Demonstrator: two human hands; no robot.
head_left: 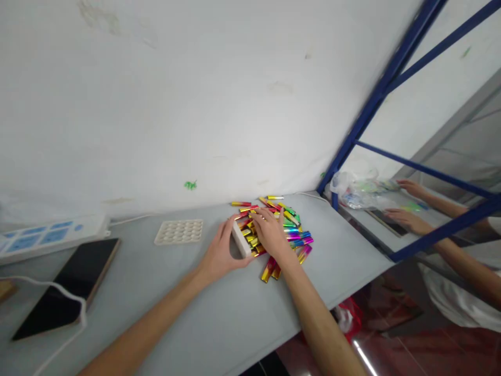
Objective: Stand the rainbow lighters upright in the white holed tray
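A loose pile of shiny tubes (299, 237) in gold, red, green, blue and purple lies on the grey table. My left hand (223, 248) is wrapped round the left side of a small white tray (241, 240), thumb at the near end and fingers at the far end. Gold and red tubes show just right of the tray's wall. My right hand (270, 230) rests over these tubes with its fingers bent; whether it grips one is hidden. A flat white piece with rows of round holes (179, 232) lies to the left.
At the left are a white power strip (55, 237), a dark phone (68, 287) and a white cable (58, 287). A blue metal frame (368, 115) rises at the right. Beyond it, another person's hands (409, 219) are near a plastic bag (358, 190) and another phone (386, 222).
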